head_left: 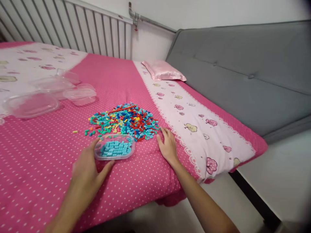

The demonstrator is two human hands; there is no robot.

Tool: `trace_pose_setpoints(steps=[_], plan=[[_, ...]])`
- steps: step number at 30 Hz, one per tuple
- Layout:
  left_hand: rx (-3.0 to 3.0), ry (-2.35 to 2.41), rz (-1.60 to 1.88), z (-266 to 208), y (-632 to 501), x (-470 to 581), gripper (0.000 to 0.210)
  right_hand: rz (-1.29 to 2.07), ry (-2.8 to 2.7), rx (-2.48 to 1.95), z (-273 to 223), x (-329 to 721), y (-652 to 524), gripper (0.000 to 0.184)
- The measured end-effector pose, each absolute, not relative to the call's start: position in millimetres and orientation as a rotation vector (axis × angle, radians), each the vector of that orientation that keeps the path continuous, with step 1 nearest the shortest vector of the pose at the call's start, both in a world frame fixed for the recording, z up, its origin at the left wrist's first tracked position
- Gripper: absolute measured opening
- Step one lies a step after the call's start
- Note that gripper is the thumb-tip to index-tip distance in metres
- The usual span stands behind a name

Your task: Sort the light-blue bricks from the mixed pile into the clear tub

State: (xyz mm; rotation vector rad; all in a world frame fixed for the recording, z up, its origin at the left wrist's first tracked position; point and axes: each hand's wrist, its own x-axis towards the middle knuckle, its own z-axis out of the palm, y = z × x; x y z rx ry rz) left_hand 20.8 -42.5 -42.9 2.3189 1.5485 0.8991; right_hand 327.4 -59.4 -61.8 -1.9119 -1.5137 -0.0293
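Observation:
A clear plastic container (pixel 132 149) holding light-blue toy bricks (pixel 116 149) sits on the bed in front of me. My left hand (pixel 88 166) is curled round its left side, fingers at the far left corner and thumb at the near edge. Just beyond it spreads a heap of small toy bricks (pixel 132 119) in blue, red, green and yellow. At the heap's right edge rests my right hand (pixel 167 144), thumb and fingers apart, fingertips close to some blue bricks. Whether they touch any brick is too small to tell. A long red strip (pixel 122 109) lies across the heap.
Several clear empty containers (pixel 31 105) stand on the left of the pink bedspread (pixel 107 72). One yellow brick (pixel 75 131) lies apart. A pink pillow (pixel 164 70) is at the far side, by the grey padded headboard (pixel 233 64). Behind stands a white radiator (pixel 97 29).

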Motion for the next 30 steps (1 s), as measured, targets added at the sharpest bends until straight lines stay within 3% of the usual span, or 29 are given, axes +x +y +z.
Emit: trace_pose_setpoints(steps=[5, 11, 30], plan=[[2.284, 1.54, 0.89, -41, -49, 24, 0.072, -0.067, -1.515, -1.838, -64, 329, -48, 0.045], [2.339, 1.546, 1.028, -50, -53, 27, 0.074, -0.163, -1.671, -1.704, -72, 325, -52, 0.017], [2.182, 1.426, 1.122, -53, -57, 33, 0.073, -0.023, -2.026, -1.602, -74, 323, -39, 0.026]])
